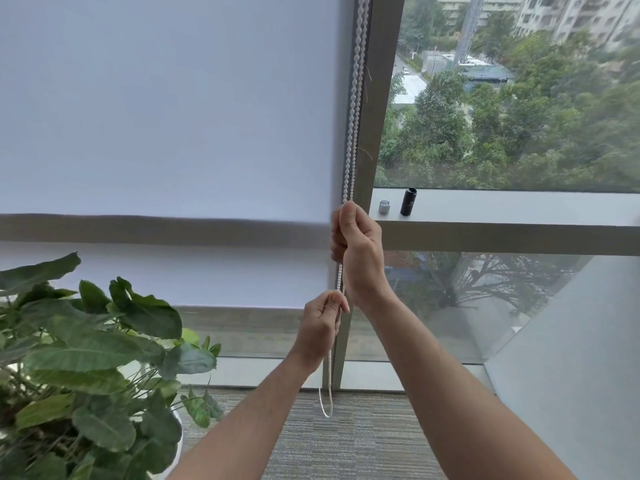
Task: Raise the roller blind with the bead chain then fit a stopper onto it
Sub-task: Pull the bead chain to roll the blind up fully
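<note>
— Both hands are on the bead chain [352, 140] at once, then?

— Yes. My right hand [356, 244] is the upper one, fingers curled round the strands just below where they run up the window frame [375, 133], near the middle of my view. My left hand [320, 323] sits at about 7 o'clock from it, pinching a strand between thumb and fingertips. The slack loop hangs on at 6 o'clock, its end just above the carpet [346, 438].

— How far along are you?

— I'd say in the raising step. The roller blind [166, 116] fills everything from 9 to 12 o'clock, and its bottom edge is low, level with my left hand, so most of the lift is yet to do. No stopper is on the chain that I can see.

— What does the next pull need?

— A straight downward draw on one strand only, hand under hand, so the beads feed through the clutch rather than jam. I'd judge that gripping both strands together would lock it.

— And the stopper?

— Maybe one of two small things on the sill [519, 206], at 3 o'clock from my right hand: a short silver cap [384, 207] and a black cylinder [408, 201], standing close together. I can't tell whether either is the stopper.

— Any writing?

— A faint mark on the black cylinder, too small to read. Nothing else. A potted plant [90, 348] crowds my 8 o'clock.
</note>
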Available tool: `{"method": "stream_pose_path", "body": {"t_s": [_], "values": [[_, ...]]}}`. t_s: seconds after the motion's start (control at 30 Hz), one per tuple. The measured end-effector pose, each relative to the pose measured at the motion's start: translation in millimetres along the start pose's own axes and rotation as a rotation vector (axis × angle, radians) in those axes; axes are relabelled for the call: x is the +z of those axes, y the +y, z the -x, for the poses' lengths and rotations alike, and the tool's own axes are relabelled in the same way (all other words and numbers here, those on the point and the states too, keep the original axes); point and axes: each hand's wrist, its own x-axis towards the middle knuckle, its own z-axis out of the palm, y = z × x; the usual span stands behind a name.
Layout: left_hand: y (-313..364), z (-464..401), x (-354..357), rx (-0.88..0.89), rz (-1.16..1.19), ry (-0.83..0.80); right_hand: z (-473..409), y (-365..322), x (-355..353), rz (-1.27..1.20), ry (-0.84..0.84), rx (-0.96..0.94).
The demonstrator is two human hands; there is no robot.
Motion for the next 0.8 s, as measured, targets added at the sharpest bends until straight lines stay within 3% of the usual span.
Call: {"method": "stream_pose_path", "body": {"t_s": [0.37,0.43,0.57,0.67,0.8], "values": [[22,-11,-14,0.046,-0.154,-0.260,20,19,-11,-0.110,0.041,-0.001],[35,-19,-20,0.062,-0.079,-0.265,29,30,-16,-0.092,0.065,0.000],[81,-40,-23,0.091,0.178,-0.107,41,46,-28,-0.075,0.056,0.039],[130,-45,-5,0.241,0.289,-0.183,43,51,-30,-0.044,0.071,0.071],[172,-44,28,0.374,0.257,-0.236,46,57,-29,-0.052,0.071,0.097]]}}
